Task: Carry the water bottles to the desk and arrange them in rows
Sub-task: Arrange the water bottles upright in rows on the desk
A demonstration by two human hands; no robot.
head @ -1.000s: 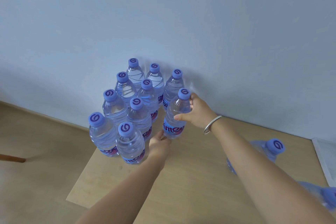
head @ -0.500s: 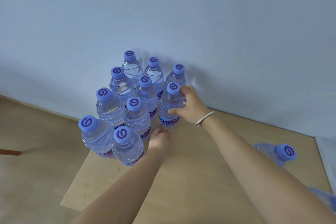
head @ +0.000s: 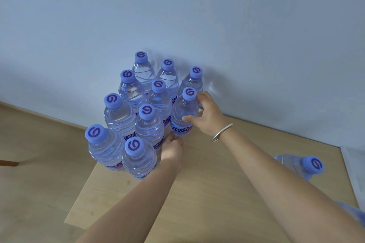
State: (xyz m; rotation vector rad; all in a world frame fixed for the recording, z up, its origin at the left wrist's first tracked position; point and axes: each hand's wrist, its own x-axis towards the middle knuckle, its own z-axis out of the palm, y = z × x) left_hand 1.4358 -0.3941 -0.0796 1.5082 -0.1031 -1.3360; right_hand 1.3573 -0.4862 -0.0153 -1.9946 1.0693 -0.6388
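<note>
So there's a cluster of capped water bottles (head: 138, 116) standing upright at the back of a light wood desk (head: 207, 193), right up against the pale blue wall (head: 177, 16). They're sitting in rows running away from the wall: four in the outer row, three in the middle, and two in the row on the other side. All have blue caps with a purple swirl on top.

The right hand (head: 207, 117) is gripping the newest bottle (head: 183, 116), the one in that short row second out from the wall, just in front of the bottle by the wall. Thumb is wrapping across the front above the label and the fingers are curling around the far side near the shoulder, so it's a proper wrap-around hold, not just a touch. The bottle is standing upright on the desk, touching or nearly touching its neighbours. A silver bangle (head: 221, 132) is sitting on that wrist.

The left hand (head: 171, 149) is down low, tucked against the base of the middle row and right under the held bottle. Fingers are hidden behind the bottles, so I honestly can't tell if it's pressing flat or curling around anything.

Further from the wall, off toward the right arm's side, another bottle (head: 300, 165) is sitting near the desk edge, well apart from the cluster.
</note>
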